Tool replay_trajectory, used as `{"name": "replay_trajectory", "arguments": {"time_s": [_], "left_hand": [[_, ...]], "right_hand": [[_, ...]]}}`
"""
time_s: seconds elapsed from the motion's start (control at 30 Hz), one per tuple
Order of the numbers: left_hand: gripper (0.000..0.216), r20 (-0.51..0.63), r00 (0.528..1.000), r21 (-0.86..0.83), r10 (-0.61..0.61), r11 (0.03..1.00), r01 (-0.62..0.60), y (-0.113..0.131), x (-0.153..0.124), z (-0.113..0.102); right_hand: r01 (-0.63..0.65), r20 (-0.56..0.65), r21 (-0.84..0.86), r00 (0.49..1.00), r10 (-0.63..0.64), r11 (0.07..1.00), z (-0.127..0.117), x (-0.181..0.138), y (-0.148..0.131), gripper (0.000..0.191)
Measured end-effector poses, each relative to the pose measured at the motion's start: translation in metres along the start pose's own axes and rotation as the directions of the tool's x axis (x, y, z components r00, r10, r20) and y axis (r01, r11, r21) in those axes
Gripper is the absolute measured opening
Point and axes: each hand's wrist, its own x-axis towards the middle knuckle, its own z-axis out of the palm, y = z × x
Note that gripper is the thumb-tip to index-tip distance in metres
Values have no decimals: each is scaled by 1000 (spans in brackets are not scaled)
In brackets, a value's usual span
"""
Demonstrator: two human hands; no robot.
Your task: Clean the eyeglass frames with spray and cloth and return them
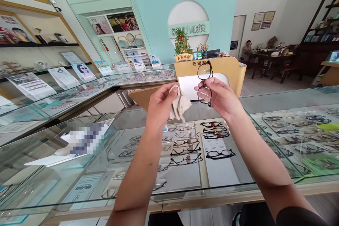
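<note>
A pair of black-rimmed eyeglasses (204, 103) is held up by my right hand (221, 95), turned so that one lens sits above the other. Thumb and fingers pinch the frame near its middle, and some fingers show through the lower lens. My left hand (161, 104) grips a cream cleaning cloth (180, 104) between thumb and fingers, its loose end hanging to the right. Cloth and eyeglasses are apart. Both hands are raised above the glass display case (182, 183).
Inside the case lie rows of eyeglass frames (185, 159). An open booklet (103, 134) rests on the glass at left. Beyond stands a wooden cashier counter (235, 74) with a potted plant (182, 44). A person (248, 46) sits far back at a table.
</note>
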Motion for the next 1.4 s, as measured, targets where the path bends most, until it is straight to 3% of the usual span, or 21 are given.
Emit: {"name": "replay_trajectory", "arguments": {"time_s": [0.27, 0.47, 0.8, 1.1, 1.27, 1.4], "left_hand": [[58, 42, 990, -110, -132, 985, 136, -11, -9, 12], [60, 62, 987, -71, -146, 986, 150, -16, -12, 14], [58, 133, 981, -119, -144, 980, 160, -12, -13, 14], [59, 294, 913, -183, -284, 920, 346, -21, -11, 14], [51, 376, 872, -30, -315, 936, 351, -20, -8, 10], [54, 371, 849, 46, -376, 921, 387, -20, -9, 8]], "right_hand": [[46, 25, -73, 999, -44, 996, 5, -1, 6, 32], [-33, 39, -80, 999, 36, 996, 9, -1, 22, 37], [-10, -25, -103, 1000, 7, 995, 8, 2, 37, 39], [26, -15, -98, 1000, -27, 995, 8, 3, 39, 36], [10, 2, -120, 1000, -10, 993, 7, 2, 39, 34], [-15, 20, -124, 1000, 17, 992, 6, 3, 39, 36]]}}
